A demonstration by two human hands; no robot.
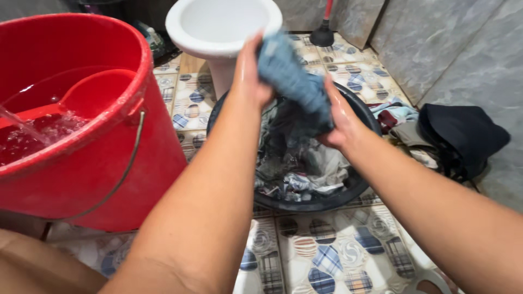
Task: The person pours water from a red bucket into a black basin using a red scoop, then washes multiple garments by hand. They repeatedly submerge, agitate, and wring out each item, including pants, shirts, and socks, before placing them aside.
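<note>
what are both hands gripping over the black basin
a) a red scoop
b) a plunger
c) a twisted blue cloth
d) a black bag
c: the left hand and right hand grip opposite ends of a twisted blue cloth above the black basin of wet laundry.

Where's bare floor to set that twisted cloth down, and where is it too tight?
Bare patterned floor lies in front of the black basin, between the forearms. A smaller patch sits between the red bucket and the white pedestal. Right of the basin is crowded with piled clothes. Both the left hand and the right hand grip the blue cloth.
</note>
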